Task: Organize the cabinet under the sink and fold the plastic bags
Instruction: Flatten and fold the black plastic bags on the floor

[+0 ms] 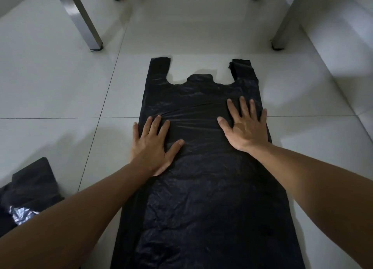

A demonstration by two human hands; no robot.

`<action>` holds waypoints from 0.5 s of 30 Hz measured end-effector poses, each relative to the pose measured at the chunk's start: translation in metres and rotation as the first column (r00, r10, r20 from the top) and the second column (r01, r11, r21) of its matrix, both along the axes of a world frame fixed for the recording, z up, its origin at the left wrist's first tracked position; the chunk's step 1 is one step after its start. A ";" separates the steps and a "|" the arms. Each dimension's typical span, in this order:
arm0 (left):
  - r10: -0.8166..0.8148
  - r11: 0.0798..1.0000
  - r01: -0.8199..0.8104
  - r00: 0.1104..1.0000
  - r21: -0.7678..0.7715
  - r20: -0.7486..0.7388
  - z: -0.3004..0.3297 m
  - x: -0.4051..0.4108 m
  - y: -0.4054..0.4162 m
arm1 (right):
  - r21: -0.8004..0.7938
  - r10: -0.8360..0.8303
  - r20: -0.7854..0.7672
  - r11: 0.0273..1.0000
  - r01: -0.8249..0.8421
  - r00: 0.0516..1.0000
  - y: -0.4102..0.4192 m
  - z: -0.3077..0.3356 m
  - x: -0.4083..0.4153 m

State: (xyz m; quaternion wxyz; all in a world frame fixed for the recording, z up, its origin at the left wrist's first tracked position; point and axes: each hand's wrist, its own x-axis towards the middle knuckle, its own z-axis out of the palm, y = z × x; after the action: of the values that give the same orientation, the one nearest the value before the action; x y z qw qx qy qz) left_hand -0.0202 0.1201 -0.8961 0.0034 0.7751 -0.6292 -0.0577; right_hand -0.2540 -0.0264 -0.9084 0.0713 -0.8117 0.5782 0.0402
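A large black plastic bag (201, 188) lies spread flat on the white tiled floor, its two handles pointing away from me. My left hand (153, 145) rests palm down on the bag's left edge, fingers spread, little finger on the tile. My right hand (244, 125) presses flat on the bag's right side, fingers apart, a little farther up than the left. Neither hand grips anything. The plastic is creased between the two hands.
More black plastic bags (26, 190) lie in a heap at the lower left, with a shiny crumpled patch. Metal legs stand at the back: one on the left (84, 20), one on the right (286, 20). White tiled floor (60, 87) surrounds the bag.
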 end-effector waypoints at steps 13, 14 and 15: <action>-0.209 0.977 0.206 0.977 0.061 0.037 -0.011 0.007 -0.122 | -0.031 0.010 -0.022 0.999 -0.010 1.000 0.000 -0.004 0.001; -0.151 0.988 0.150 0.988 0.047 0.036 -0.012 0.019 -0.123 | -0.039 0.010 -0.019 0.999 -0.010 1.000 0.001 -0.005 0.000; -0.088 0.995 0.087 0.996 0.042 0.027 -0.013 0.031 -0.124 | -0.045 0.010 -0.018 0.999 -0.011 1.000 0.001 -0.005 0.000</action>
State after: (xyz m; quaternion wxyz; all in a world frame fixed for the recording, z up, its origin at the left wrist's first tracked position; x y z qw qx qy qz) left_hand 0.0111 -0.0041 -0.9088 -0.0242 0.7475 -0.6612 -0.0594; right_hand -0.2536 -0.0252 -0.9135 0.0479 -0.8157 0.5754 0.0347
